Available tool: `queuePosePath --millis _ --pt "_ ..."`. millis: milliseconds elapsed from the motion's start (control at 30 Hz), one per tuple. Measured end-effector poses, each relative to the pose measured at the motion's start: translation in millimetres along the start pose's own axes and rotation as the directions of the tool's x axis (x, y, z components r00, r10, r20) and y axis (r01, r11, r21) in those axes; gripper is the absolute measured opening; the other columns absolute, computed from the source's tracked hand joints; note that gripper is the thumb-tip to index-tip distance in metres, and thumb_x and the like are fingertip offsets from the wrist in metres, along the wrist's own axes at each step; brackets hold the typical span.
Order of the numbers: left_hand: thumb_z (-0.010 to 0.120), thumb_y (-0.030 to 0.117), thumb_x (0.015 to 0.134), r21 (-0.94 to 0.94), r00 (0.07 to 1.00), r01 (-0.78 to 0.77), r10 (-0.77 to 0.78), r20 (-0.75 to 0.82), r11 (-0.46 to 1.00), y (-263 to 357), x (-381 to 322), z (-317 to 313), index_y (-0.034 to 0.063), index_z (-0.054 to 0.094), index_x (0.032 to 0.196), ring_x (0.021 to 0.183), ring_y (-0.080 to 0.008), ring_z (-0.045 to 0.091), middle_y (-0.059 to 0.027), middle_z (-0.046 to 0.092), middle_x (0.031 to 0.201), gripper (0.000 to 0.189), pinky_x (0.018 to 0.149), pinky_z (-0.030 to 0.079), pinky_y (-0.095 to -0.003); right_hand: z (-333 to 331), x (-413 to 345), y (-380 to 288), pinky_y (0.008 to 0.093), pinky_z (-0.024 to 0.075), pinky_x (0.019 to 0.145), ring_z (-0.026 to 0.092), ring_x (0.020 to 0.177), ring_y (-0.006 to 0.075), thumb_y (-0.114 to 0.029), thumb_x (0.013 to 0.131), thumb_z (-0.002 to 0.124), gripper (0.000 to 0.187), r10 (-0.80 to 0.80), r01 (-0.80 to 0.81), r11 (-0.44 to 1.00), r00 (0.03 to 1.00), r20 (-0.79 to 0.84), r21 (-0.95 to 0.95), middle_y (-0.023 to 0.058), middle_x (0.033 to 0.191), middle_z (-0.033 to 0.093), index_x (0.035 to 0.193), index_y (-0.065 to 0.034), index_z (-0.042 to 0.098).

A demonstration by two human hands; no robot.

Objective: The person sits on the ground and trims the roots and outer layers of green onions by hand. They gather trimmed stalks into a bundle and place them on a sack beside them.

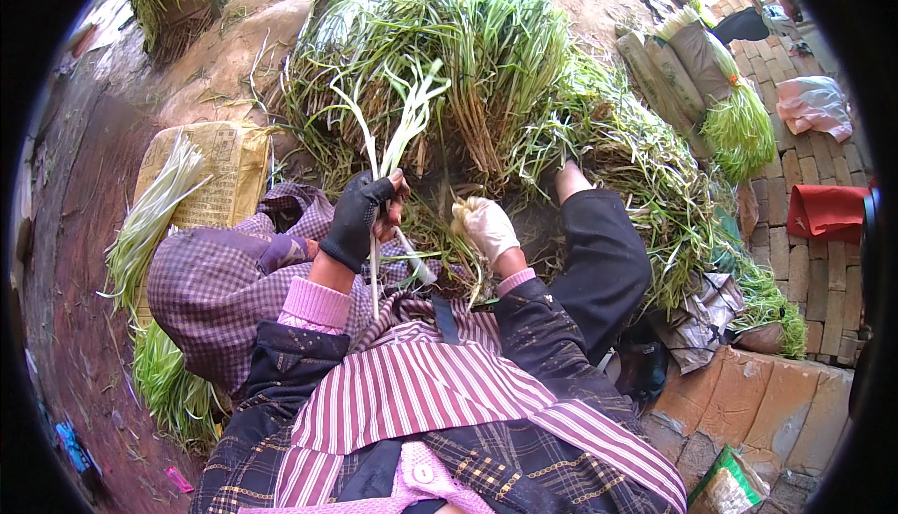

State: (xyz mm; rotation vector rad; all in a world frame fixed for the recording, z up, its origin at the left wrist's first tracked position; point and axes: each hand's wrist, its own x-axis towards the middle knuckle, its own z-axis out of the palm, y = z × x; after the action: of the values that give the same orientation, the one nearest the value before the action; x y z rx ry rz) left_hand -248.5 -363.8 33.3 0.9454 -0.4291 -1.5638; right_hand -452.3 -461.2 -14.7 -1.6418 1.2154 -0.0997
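Note:
My left hand, in a black fingerless glove, grips a few pale green leafy stalks. Their leaves fan out above the fist and their white lower ends hang below it, towards the striped apron. A short pale piece slants down just under that hand; I cannot tell what it is. To the right, my right hand wears a white glove with yellowed fingertips. Its fingers are curled shut, apart from the stalks, and nothing held shows clearly. Beyond both hands lies a big heap of untrimmed green stalks with brown, soil-stained bases.
Cleaned pale stalks lie on a printed yellow sack at left. A checked cloth covers my left knee. Loose leaves bank around my right leg. At far right are a tied bundle and a red cloth on bricks.

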Motion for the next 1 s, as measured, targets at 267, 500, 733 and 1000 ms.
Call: queuePosePath --millis 267,500,733,1000 --pt "0.055 0.021 0.091 0.057 0.994 -0.075 0.079 -0.078 0.996 0 -3 5 0.0015 0.057 0.087 0.039 -0.0086 0.048 -0.0048 0.058 0.059 0.02 0.034 0.035 -0.0213 15 -44 -76 0.0187 0.0388 0.047 0.052 0.055 0.0051 -0.047 0.086 0.059 0.045 -0.226 -0.056 0.83 0.875 0.427 0.555 0.0005 0.088 0.065 0.108 -0.0088 0.059" --pt "0.045 0.033 0.096 0.052 0.606 -0.745 0.707 -0.364 0.665 75 -10 -21 0.0086 0.051 0.087 0.061 -0.0155 0.053 -0.0031 0.049 0.059 0.026 0.06 0.046 -0.028 4 4 -56 0.0195 0.0435 0.05 0.053 0.057 0.0049 -0.02 0.085 0.065 0.016 -0.28 0.255 0.823 0.959 -0.028 0.508 0.0005 0.08 0.065 0.095 -0.0079 0.067" --pt "0.047 0.035 0.096 -0.497 0.891 -0.452 0.354 -0.284 0.741 13 31 -22 0.0137 0.051 0.084 0.062 -0.022 0.053 -0.0038 0.051 0.063 0.024 0.064 0.048 -0.0384 -51 143 -21 0.0455 0.0499 0.071 0.062 0.082 0.0403 -0.031 0.079 0.061 0.028 -0.266 -0.106 0.872 0.719 -0.643 -0.479 0.021 0.088 0.064 0.09 -0.005 0.06" --pt "0.044 0.035 0.097 -0.493 0.936 -0.351 0.312 -0.163 0.796 24 31 -23 0.0119 0.049 0.088 0.039 -0.0112 0.034 0.0 0.038 0.054 0.025 0.032 0.029 -0.0247 -85 118 -61 0.0223 0.0408 0.057 0.043 0.061 0.0051 -0.009 0.079 0.068 0.011 -0.434 0.425 0.896 0.773 -0.462 -0.131 -0.001 0.067 0.059 0.08 0.0006 0.063"
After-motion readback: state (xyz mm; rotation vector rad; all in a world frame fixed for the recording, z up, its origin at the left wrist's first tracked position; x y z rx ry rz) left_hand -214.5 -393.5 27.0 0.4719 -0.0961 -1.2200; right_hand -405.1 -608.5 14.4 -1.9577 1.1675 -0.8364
